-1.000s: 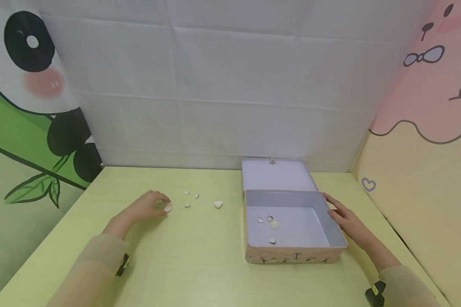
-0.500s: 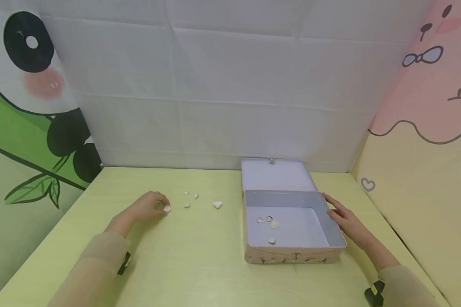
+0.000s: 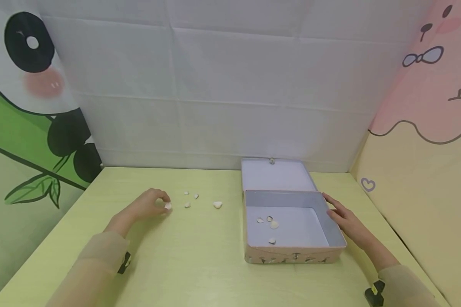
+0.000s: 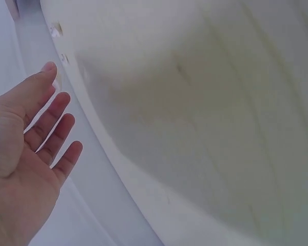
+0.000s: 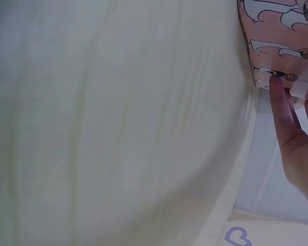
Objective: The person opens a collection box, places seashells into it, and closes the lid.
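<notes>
In the head view my left hand [image 3: 147, 205] pinches a small white shell [image 3: 168, 206] between thumb and index finger, just over the table's left part. The left wrist view shows the same hand [image 4: 33, 138], its other fingers spread; the shell is mostly hidden behind the fingertips. My right hand [image 3: 349, 221] rests its fingers on the right side of a lidded box [image 3: 296, 254]. In the right wrist view the fingers of that hand [image 5: 300, 141] touch the pink patterned box wall [image 5: 287, 51]. Several shells, one of them here [image 3: 274, 224], lie inside the box.
Between the left hand and the box several shells lie on the table [image 3: 184, 264], the largest shell [image 3: 217, 204] nearest the box. The box lid [image 3: 276, 175] stands tilted back near the white backdrop [image 3: 230, 85]. Panels with cartoon drawings flank both sides.
My left hand has lifted the shell slightly from where it was on the table. The right hand and the box stay in place.
</notes>
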### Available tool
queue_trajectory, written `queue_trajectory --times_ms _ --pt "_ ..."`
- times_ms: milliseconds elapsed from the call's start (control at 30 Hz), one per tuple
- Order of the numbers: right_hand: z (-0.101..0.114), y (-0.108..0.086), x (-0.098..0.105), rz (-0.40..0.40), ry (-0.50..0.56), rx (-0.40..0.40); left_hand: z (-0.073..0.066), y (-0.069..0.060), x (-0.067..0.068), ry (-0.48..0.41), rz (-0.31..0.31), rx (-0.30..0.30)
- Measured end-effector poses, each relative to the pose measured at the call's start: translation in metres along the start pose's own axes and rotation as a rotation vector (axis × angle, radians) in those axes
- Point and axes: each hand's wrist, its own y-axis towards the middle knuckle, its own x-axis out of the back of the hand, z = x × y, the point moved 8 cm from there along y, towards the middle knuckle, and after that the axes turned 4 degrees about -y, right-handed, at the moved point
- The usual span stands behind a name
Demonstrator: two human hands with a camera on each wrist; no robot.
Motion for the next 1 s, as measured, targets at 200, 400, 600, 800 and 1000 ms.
queue_trajectory --times_ms 200,400,600,800,1000 --pt "0.001 0.000 -0.001 0.001 -0.002 0.002 -0.010 0.000 0.001 0.010 -0.028 -0.008" --pt "0.004 -0.001 0.000 -0.002 -0.008 0.013 -0.025 -0.001 0.002 0.032 -0.073 0.006" --pt "0.003 -0.001 -0.001 0.005 -0.008 0.005 -0.046 -0.002 0.007 0.066 -0.136 -0.004" --pt "0.004 -0.002 0.000 0.004 -0.011 -0.002 -0.064 -0.002 0.009 0.094 -0.178 -0.009" --pt "0.006 -0.002 -0.001 0.011 -0.018 0.004 -0.082 -0.002 0.011 0.112 -0.224 -0.034"
